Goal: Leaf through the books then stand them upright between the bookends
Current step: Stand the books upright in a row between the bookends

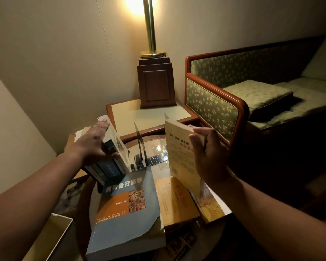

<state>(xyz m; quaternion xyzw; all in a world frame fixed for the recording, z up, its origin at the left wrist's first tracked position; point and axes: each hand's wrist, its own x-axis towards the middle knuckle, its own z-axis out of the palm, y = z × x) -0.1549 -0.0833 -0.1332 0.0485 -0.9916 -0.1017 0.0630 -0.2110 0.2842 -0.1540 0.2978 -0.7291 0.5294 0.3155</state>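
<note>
Cream book (177, 147) gripped in R hand (209, 159); L hand (94, 145) flat, bracing leaning books (111, 164). Best lower it vertical, just right of bookend (140, 146).

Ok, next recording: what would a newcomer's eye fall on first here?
Probably the glowing lamp at top centre, the brightest spot in a dim room. Below it, the right hand holds a cream book upright at centre right, while the left hand lies flat against a leaning row of books at centre left. A grey-blue book lies flat in the foreground.
</note>
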